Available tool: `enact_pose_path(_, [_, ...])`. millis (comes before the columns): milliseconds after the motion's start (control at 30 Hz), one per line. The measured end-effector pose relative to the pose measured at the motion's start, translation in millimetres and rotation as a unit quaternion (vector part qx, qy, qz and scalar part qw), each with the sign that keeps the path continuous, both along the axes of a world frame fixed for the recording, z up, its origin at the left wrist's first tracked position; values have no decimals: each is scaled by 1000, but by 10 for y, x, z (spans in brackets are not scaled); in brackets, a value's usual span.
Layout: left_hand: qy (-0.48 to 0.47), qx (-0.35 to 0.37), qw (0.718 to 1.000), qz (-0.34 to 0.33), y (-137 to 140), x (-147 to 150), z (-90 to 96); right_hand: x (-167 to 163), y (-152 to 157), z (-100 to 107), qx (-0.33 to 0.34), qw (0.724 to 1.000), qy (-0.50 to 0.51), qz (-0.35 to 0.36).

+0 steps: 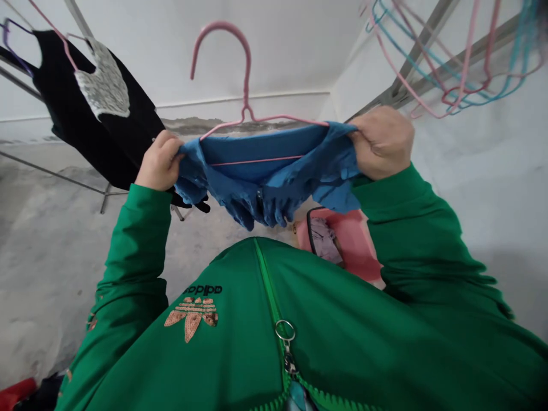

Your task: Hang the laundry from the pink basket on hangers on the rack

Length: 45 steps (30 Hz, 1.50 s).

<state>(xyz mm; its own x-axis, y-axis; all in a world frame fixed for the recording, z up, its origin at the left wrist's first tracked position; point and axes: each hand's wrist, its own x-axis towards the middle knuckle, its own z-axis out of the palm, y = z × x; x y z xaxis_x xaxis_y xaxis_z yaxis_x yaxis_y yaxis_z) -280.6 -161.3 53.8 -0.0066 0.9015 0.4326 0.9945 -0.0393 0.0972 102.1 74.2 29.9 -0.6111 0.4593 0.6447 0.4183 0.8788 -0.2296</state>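
A blue ruffled garment hangs on a pink clothes hanger in front of my chest. The hanger's hook points up and its lower bar shows through the neck opening. My left hand pinches the garment at its left shoulder. At the right shoulder, my right hand is closed in a fist around the cloth. Between the two hands the fabric is spread wide, its lower part bunched in folds.
Black clothes hang on a rack at the left. Several pink and blue hangers hang from a metal bar at the upper right. Below, a pink basin on the floor holds a pale purple cloth.
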Motion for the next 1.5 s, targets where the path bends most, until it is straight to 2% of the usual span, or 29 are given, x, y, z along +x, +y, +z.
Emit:
enact_pose_path(100, [3, 23, 1000, 16, -20, 52, -15, 26, -76, 1, -90, 994, 14, 60])
enact_pose_path(133, [12, 19, 999, 22, -33, 58, -38, 26, -116, -19, -148, 986, 12, 79])
enact_pose_path(200, [37, 20, 998, 45, -69, 50, -120, -1, -188, -93, -280, 958, 21, 56])
enact_pose_path(300, [63, 65, 991, 95, -174, 34, -329, -101, -260, -217, -472, 881, 38, 5])
enact_pose_path(400, [15, 66, 990, 120, -360, 80, -596, -232, -328, -225, -628, 775, 47, 48])
enact_pose_path(467, [-20, 56, 991, 119, -503, 141, -772, -342, -374, -157, -679, 723, 62, 108])
enact_pose_path(533, [-51, 50, 990, 118, -632, 211, -931, -496, -412, -56, -693, 696, 91, 163])
enact_pose_path(567, [-65, 47, 990, 120, -686, 245, -1002, -597, -429, -1, -690, 691, 107, 186])
enact_pose_path(667, [-105, 33, 986, 128, -811, 347, -1185, -1004, -493, 156, -657, 698, 147, 245])
enact_pose_path(767, [-137, 13, 981, 134, -908, 445, -1326, -1544, -595, 265, -622, 709, 174, 283])
enact_pose_path(933, [-153, -29, 979, 133, -1098, 538, -1467, -2536, -806, 307, -576, 719, 224, 319])
enact_pose_path(1100, [-136, -21, 978, 159, -1330, 457, -1597, -3332, -974, 286, -499, 790, 237, 267])
enact_pose_path(1167, [-136, -14, 976, 168, -1415, 402, -1664, -3546, -1015, 260, -477, 810, 236, 246])
enact_pose_path(1267, [-138, -4, 973, 186, -1523, 337, -1753, -3752, -1060, 188, -464, 825, 233, 223])
enact_pose_path(1500, [-153, -13, 962, 227, -1613, 324, -1823, -3890, -1148, 55, -437, 851, 214, 197])
